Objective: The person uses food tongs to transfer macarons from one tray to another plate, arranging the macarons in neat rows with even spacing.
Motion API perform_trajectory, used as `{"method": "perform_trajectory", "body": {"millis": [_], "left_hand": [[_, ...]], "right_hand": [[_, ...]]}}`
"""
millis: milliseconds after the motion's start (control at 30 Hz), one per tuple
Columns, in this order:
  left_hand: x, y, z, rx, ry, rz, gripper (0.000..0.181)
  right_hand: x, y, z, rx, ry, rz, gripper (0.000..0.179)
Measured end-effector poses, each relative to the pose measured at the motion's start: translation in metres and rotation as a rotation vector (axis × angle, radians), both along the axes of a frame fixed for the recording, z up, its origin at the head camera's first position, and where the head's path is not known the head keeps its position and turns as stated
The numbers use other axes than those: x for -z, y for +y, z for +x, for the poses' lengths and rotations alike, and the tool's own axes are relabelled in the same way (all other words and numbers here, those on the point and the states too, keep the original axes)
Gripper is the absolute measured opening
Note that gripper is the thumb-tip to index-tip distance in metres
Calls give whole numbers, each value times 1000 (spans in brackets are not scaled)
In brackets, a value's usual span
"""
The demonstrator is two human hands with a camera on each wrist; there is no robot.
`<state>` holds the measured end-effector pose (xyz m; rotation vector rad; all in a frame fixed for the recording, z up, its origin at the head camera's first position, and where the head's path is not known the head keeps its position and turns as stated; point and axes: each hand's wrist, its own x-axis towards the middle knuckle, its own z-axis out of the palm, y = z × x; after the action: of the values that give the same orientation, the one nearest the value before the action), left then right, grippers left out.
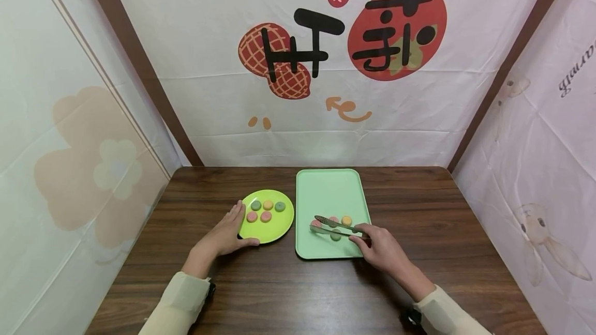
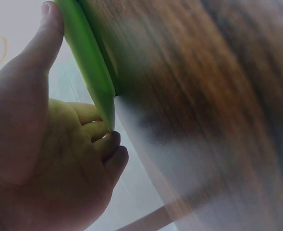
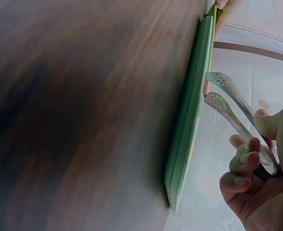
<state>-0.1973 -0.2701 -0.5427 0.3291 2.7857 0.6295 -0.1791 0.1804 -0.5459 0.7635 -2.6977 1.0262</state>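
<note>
On the left, a yellow-green plate (image 1: pixel 274 234) carries several small macarons (image 1: pixel 266 216) in pink, green and yellow. My left hand (image 1: pixel 226 231) holds its near-left rim, thumb at the near edge and fingers along the left side; the left wrist view shows the thumb and fingertips against the plate's rim (image 2: pixel 95 67). My right hand (image 1: pixel 382 247) grips metal tongs (image 3: pixel 232 103) with perforated tips. The tongs' two arms stand apart over the light green tray (image 1: pixel 328 190), their tips on either side of a pink macaron (image 1: pixel 315 224). Beside them lie another pink macaron, a yellow one (image 1: pixel 346 220) and a green one (image 1: pixel 336 235).
Plate and tray sit side by side on a dark wooden table (image 1: pixel 288 293), a narrow gap between them. A white printed cloth (image 1: pixel 223 102) hangs behind the table's far edge, and more cloth walls stand at the left and right.
</note>
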Motion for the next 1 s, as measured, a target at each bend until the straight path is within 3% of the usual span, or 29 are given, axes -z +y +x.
{"method": "perform_trajectory", "body": {"millis": [1000], "left_hand": [[1, 0, 0, 7, 13, -7, 128]], "right_hand": [[-2, -20, -12, -33, 44, -32, 27]]}}
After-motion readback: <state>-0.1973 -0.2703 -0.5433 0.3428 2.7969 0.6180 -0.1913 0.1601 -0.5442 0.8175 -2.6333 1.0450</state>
